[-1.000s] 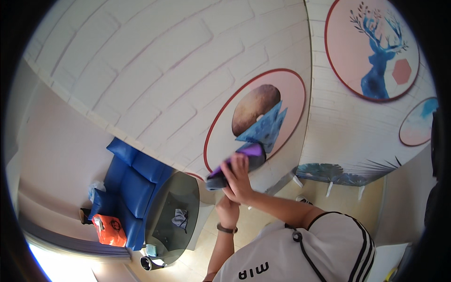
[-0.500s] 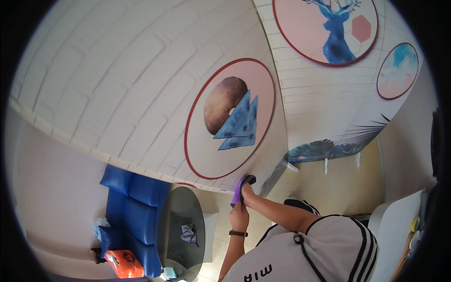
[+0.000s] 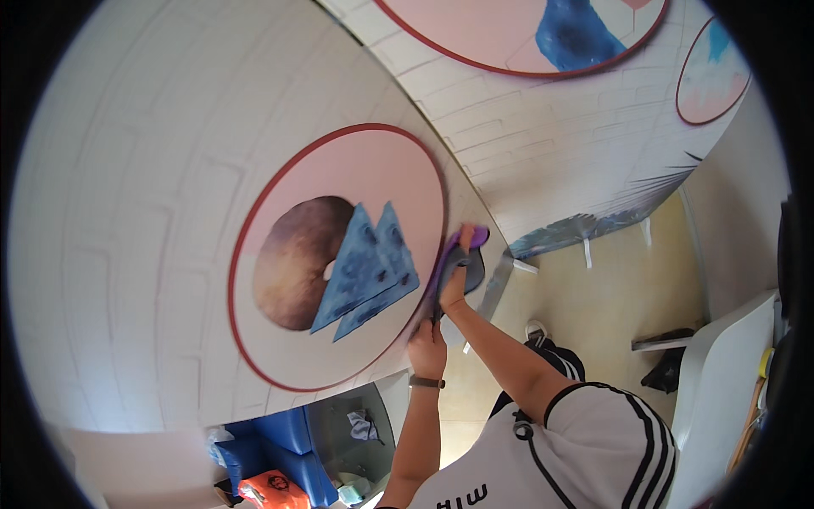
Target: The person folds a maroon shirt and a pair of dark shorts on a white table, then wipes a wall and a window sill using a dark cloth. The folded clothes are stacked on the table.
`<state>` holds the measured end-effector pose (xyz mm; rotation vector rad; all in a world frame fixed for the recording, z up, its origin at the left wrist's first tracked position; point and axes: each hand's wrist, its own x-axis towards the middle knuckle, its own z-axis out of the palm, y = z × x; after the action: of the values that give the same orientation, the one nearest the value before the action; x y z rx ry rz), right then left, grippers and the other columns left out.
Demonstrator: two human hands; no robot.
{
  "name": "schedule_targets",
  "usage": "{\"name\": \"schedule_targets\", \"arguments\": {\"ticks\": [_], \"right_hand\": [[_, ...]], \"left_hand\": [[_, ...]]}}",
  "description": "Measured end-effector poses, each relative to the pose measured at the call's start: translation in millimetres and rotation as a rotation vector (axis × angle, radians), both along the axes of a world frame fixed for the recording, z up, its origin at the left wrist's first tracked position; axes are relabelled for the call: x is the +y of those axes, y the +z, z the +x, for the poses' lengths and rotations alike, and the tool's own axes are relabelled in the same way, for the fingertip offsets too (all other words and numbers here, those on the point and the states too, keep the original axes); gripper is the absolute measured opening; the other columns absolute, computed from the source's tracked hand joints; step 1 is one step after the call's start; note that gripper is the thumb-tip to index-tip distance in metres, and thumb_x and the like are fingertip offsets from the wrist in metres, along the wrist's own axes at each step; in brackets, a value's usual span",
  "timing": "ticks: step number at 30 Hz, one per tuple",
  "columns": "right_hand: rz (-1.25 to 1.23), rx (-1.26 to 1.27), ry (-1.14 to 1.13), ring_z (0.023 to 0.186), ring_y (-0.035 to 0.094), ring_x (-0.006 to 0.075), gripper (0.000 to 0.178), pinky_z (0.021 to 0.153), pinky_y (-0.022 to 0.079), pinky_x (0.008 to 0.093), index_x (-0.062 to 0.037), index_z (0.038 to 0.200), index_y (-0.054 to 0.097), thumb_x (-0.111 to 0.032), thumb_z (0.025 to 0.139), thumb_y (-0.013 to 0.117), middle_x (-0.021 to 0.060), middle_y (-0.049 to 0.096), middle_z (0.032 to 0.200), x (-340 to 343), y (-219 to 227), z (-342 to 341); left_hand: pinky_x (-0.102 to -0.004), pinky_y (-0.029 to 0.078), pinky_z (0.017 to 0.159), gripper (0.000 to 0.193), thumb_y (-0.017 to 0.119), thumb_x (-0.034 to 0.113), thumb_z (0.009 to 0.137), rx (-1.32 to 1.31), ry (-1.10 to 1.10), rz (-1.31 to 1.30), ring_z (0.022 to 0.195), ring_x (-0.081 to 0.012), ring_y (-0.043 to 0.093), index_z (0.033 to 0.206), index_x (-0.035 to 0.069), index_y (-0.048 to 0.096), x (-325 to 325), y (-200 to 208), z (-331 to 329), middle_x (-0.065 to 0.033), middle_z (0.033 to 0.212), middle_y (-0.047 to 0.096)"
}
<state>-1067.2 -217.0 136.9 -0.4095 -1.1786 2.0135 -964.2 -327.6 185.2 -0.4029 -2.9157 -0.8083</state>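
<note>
A purple-and-grey cloth (image 3: 476,270) lies against the white brick-patterned wall panel (image 3: 153,212), beside the red-rimmed round picture (image 3: 287,263) and close to the panel's corner. My right hand (image 3: 454,288) grips the cloth, with folds of it around the fingers. Just below, my left hand (image 3: 427,349) is closed at the cloth's lower end; its fingertips are partly hidden. A dark band circles my left wrist.
Below the panel, a blue sofa (image 3: 287,431) carries an orange bag (image 3: 273,490). Beside it stands a dark glass table (image 3: 343,424) with a grey cloth on it. A white desk (image 3: 721,373) is at the right. Another wall (image 3: 543,144) meets the panel.
Both hands have come up along the panel edge, the right one farther, spreading the cloth beside the picture. The view has shifted, so the panel fills more of it.
</note>
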Motion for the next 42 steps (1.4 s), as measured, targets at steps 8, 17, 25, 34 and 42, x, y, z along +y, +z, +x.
{"name": "schedule_targets", "arguments": {"ticks": [8,17,25,34,42], "right_hand": [[-1.201,-0.224,0.889,0.133,0.045,0.0245,0.054,0.112,0.036,0.0383,-0.0086,0.14,0.049,-0.042,0.104,0.028,0.008,0.051,0.145,-74.9,-115.0,94.3],[-0.297,-0.419,0.318,0.114,0.047,0.0215,0.055,0.101,0.036,0.0291,-0.0055,0.154,0.027,-0.024,0.103,0.04,0.0129,0.052,0.129,-18.4,-165.6,-15.2],[-0.241,-0.622,0.082,0.108,0.054,0.0328,0.051,0.098,0.039,0.0355,0.0069,0.135,0.047,-0.03,0.102,0.037,0.0233,0.06,0.116,22.8,-267.6,-13.4],[-1.015,-0.524,0.349,0.136,0.037,0.021,0.078,0.113,0.026,0.0306,-0.004,0.154,0.024,-0.061,0.101,0.03,0.0123,0.039,0.15,-138.0,-237.0,109.5],[-0.285,-0.436,0.229,0.145,0.024,0.0285,0.057,0.12,0.011,0.0348,0.009,0.149,0.022,0.002,0.093,0.034,0.0211,0.031,0.155,2.5,-187.0,27.7]], "left_hand": [[-0.0523,0.049,0.059,0.02,0.058,0.022,0.092,-0.336,-0.064,-0.475,0.066,-0.0425,0.065,0.089,0.002,0.059,-42.0,-63.4,69.5,-0.023,0.072,0.065],[-0.0437,0.051,0.056,0.016,0.055,0.014,0.096,-0.165,-0.125,0.069,0.061,-0.0361,0.065,0.092,-0.001,0.061,41.5,-53.9,-2.4,-0.0226,0.07,0.064],[-0.054,0.048,0.068,0.013,0.055,0.011,0.091,-0.478,-0.258,-0.136,0.079,-0.0489,0.061,0.09,-0.001,0.06,53.4,-129.9,-29.4,-0.0283,0.081,0.064],[-0.0552,0.047,0.069,0.018,0.057,0.018,0.092,-0.627,-0.356,-0.505,0.081,-0.0463,0.063,0.09,0.001,0.063,-96.7,-145.1,55.2,-0.0268,0.082,0.064],[-0.0495,0.05,0.061,0.017,0.058,0.014,0.094,-0.603,-0.179,-0.047,0.064,-0.0391,0.066,0.097,-0.002,0.062,8.8,-158.3,-12.1,-0.0248,0.074,0.065]]}}
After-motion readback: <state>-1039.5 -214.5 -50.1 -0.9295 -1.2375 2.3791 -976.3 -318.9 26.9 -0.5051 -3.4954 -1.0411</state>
